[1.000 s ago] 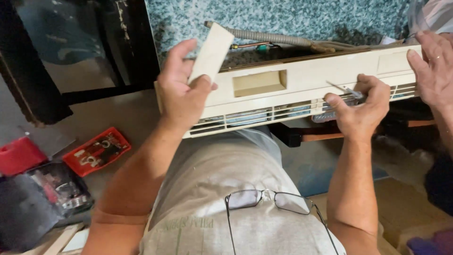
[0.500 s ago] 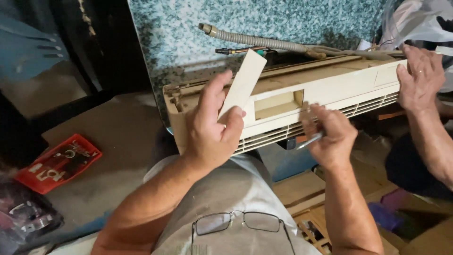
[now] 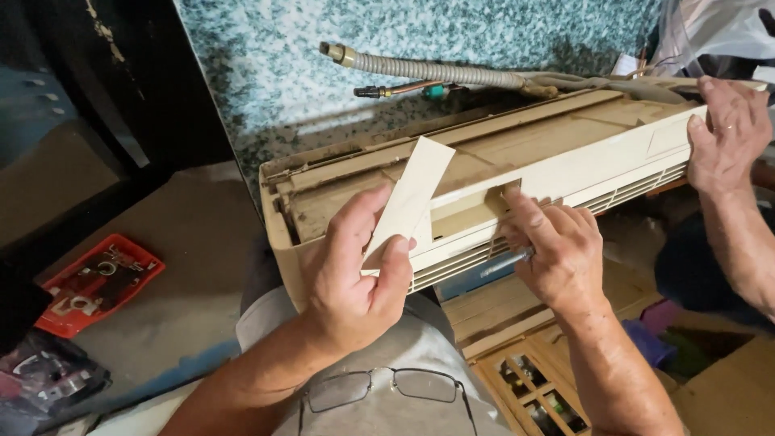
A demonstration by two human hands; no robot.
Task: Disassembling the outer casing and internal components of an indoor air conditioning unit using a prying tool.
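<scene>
Pinched between thumb and fingers of our left hand (image 3: 355, 278) is a flat cream cover strip (image 3: 408, 202), clamped at its lower end while its upper end tilts up and away over the dusty top of the air-conditioner unit (image 3: 557, 153). Our right hand (image 3: 557, 254) is closed around a slim metal tool (image 3: 507, 262), which we judge to be a screwdriver; its tip is hidden behind the fingers, which press against the rectangular recess (image 3: 468, 211) in the unit's front panel. Nearest to us, a pair of glasses (image 3: 379, 387) hangs at our chest, directly below both hands. The unit rests across our lap, its left end just beyond the left hand and its louvred front edge touching both hands. Farther right, another person's hand (image 3: 726, 133) steadies the unit's right end. Beyond the unit, a corrugated hose (image 3: 428, 70) and copper pipe ends (image 3: 395, 89) lie against the speckled wall behind. We judge three risks. The strip is held only at one end, so a loosened pinch would drop it toward the floor. Force on the tool could make it slip off the recess and scratch the panel or strike the left hand, which lies just beside it. If the far hand lets go, the unit could tip off our lap. A red tool case (image 3: 93, 282) lies well apart, on the floor at left.
</scene>
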